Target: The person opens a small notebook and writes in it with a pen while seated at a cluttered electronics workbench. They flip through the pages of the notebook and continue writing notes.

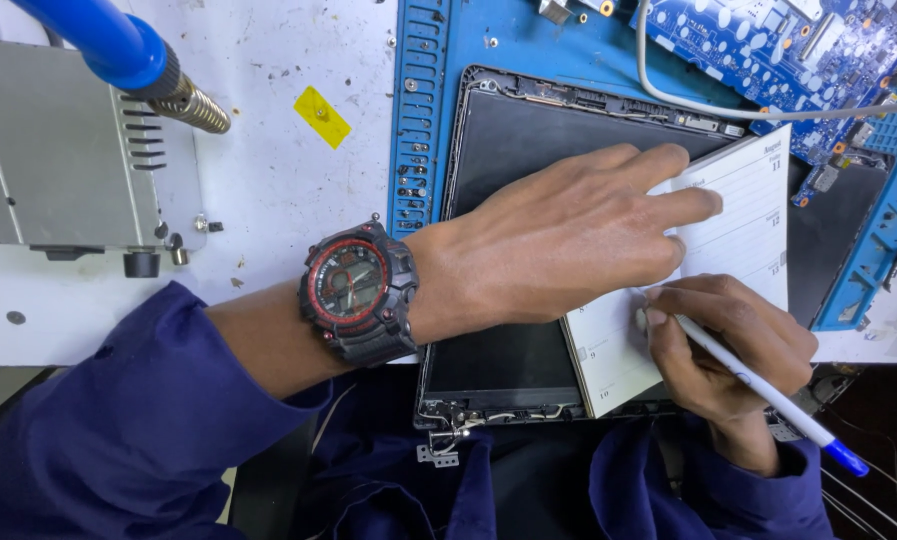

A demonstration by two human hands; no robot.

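Pen (pixel 758 385) in right hand (pixel 728 345), apparently writing.

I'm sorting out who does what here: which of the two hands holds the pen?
The right hand grips the white pen with the blue cap, writing on the diary page. The left hand, wearing the wristwatch, lies flat on the page.

1. Diary page (pixel 738 215): white, ruled, printed dates down the edge; laid flat and tilted on the dark opened laptop panel (pixel 513 140), lower corner overhanging toward the body. Pinned from above by the left hand (pixel 568 240), fingers spread flat on it.
2. Pen (pixel 758 385): white barrel, blue cap end pointing lower right; gripped in the right hand (pixel 728 345), tip set on the page's lower left part.
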